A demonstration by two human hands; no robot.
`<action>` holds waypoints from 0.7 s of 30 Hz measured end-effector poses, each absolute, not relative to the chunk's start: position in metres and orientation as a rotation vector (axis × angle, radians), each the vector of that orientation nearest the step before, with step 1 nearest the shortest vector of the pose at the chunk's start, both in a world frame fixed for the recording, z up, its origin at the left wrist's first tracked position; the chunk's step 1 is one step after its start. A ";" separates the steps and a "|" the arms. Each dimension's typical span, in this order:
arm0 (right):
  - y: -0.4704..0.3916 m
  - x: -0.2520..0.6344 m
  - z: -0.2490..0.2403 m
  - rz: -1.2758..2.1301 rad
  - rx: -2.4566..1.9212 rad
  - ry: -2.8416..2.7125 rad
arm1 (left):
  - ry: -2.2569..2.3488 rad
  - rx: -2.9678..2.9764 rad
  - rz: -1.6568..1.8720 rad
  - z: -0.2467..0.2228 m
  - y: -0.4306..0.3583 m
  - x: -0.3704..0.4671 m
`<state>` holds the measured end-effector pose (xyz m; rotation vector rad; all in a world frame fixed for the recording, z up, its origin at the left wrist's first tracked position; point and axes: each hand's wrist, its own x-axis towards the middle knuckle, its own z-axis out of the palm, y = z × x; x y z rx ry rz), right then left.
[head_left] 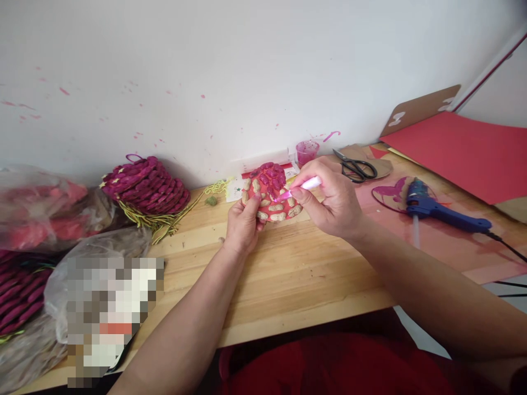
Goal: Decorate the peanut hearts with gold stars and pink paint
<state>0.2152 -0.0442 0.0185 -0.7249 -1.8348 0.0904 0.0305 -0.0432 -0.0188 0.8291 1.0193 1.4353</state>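
My left hand [242, 222] grips the lower left edge of a red disc [265, 209] with peanuts in their shells fixed on it. Peanuts at the disc's top and centre are coated in magenta paint, while those along the left and lower rim are still plain tan. Between the thumb and fingers of my right hand [331, 197] is a white-handled paintbrush [310, 184]. Its pink tip touches or nearly touches the peanuts near the middle of the disc. Behind the disc stands a clear plastic cup [307, 152] stained with magenta paint.
Black-handled scissors [357, 169] and a blue glue gun [447, 213] lie to the right, near red card sheets [465, 151]. At left are a bundle of magenta-painted pieces with yellow strings [146, 186] and plastic bags [99, 247]. A paint-spattered wall [197, 71] rises behind the wooden table [296, 285].
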 end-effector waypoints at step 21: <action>-0.042 0.216 0.017 0.024 -0.716 -1.851 | 1.045 0.825 1.477 -0.019 -0.042 0.031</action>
